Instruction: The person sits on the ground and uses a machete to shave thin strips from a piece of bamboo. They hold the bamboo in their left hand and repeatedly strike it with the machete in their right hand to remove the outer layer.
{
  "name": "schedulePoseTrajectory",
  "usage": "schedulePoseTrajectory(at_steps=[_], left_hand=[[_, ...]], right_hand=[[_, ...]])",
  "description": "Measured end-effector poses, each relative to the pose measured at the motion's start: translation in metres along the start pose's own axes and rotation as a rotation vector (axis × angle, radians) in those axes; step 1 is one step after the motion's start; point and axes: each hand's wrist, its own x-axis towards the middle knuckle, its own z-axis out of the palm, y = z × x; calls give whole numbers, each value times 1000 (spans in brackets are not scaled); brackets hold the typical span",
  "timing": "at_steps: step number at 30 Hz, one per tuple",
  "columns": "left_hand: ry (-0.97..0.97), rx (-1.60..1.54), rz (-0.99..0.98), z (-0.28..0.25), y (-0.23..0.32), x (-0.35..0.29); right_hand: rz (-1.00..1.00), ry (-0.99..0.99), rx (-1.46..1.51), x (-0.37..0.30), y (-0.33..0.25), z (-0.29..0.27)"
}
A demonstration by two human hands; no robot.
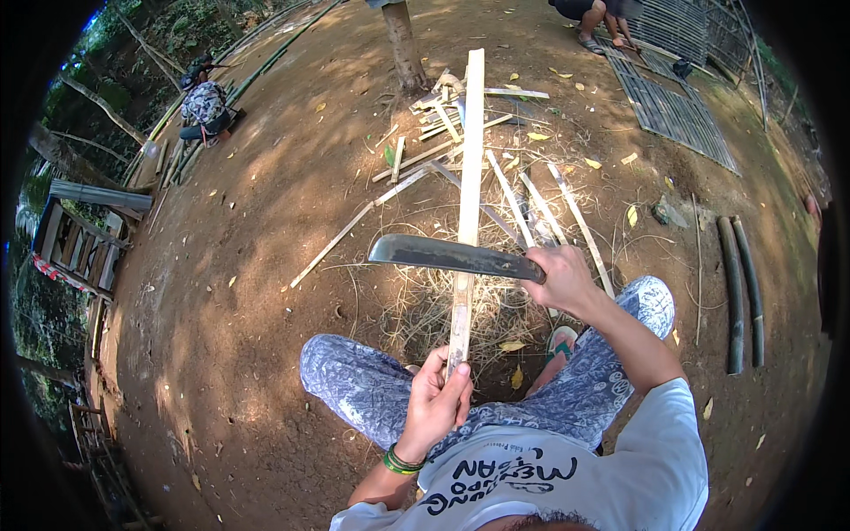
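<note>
My left hand [436, 398] is closed round the near end of a long, pale bamboo strip [471, 168], which points away from me. Closed on the handle of a machete [443, 256] is my right hand [564, 281]; the handle is mostly hidden in the fist. The dark, broad blade reaches leftward across the strip, over its middle part. Whether the edge touches the strip I cannot tell. Thin curled shavings [425, 296] lie on the ground beneath, between my knees.
Split bamboo pieces [443, 119] are heaped by a tree trunk [404, 44] ahead. Two dark bamboo poles [732, 292] lie at the right, a slatted bamboo panel [677, 115] beyond. One person [204, 108] crouches far left, another [595, 18] far right. A wooden structure [80, 243] stands left.
</note>
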Motion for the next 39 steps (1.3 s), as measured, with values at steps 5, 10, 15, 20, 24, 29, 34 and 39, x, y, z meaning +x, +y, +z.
schedulePoseTrajectory(at_steps=[5, 10, 15, 20, 24, 29, 34, 39], left_hand=[[-19, 22, 26, -4, -4, -9], [37, 8, -15, -5, -3, -15], [-41, 9, -21, -9, -5, -25], [-2, 2, -29, -11, -9, -28], [-24, -24, -56, -10, -9, -35], [2, -9, -48, -17, -11, -37], [-34, -45, -105, -18, -12, -48], [-19, -28, -82, -23, -13, -47]], right_hand=[[-85, -72, -6, -1, 1, -12], [-56, -15, -68, 7, 18, -11], [-128, 43, -76, 18, 30, -19], [-110, -128, -133, 11, 5, -17], [26, -83, -93, 30, 43, -17], [-151, -74, -183, 25, 11, -23], [-125, 101, -116, 51, 56, -41], [-133, -95, -186, 36, 27, -21]])
